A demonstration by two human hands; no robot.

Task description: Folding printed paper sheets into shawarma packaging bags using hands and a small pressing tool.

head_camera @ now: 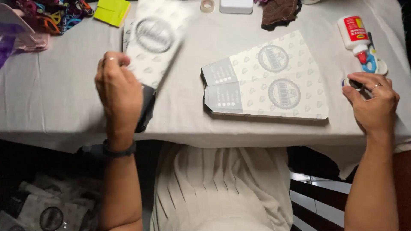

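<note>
Grey cloth covers the desk (64,102), and both hands work above its near edge. The left hand (117,92) has its fingers curled around the lower end of a flat white paper bag with a pale leaf pattern and a round grey emblem (154,40); the bag is blurred and slants up from the near edge towards the far left part of the desk, its dark bottom fold showing just beside the hand. A dark band sits on that wrist.

The right hand (374,102) rests at the right edge, fingers bent and pressed down on a small dark round object (353,83); whether it pinches it I cannot tell. Just beyond the fingertips lie blue-handled scissors (371,64) and a white glue bottle with a red label and red cap (354,35).

Between the hands, near the middle of the desk, two more patterned white paper bags (274,81) lie flat, overlapping. At the far edge stand a clear tape roll (207,5), a yellow sticky-note pad (112,10) and a dark brown cloth (279,13).
</note>
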